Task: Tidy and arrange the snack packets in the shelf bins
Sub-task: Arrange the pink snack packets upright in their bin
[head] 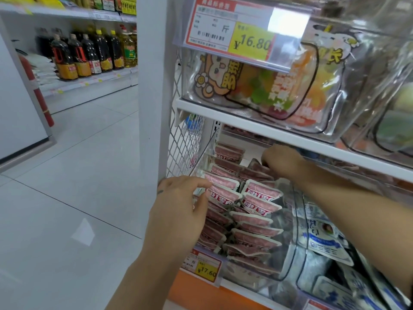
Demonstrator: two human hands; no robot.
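A clear plastic bin (288,249) on the lower shelf holds several pink-and-white snack packets (257,220), stacked in two rows. My left hand (178,211) is at the bin's left front, its fingers curled onto a packet in the left row (223,194). My right hand (280,158) reaches deep under the upper shelf, fingers bent down onto the packets at the back of the bin (257,167). Its fingertips are hidden behind the packets.
A second clear bin to the right holds blue-and-white packets (321,240). The upper shelf (245,118) carries bins of colourful fruit snack bags (263,90) and a 16.80 price tag (232,27). A 17.60 tag (204,268) hangs below. Wire mesh (185,144) closes the left side. Across the aisle stand bottles (89,54).
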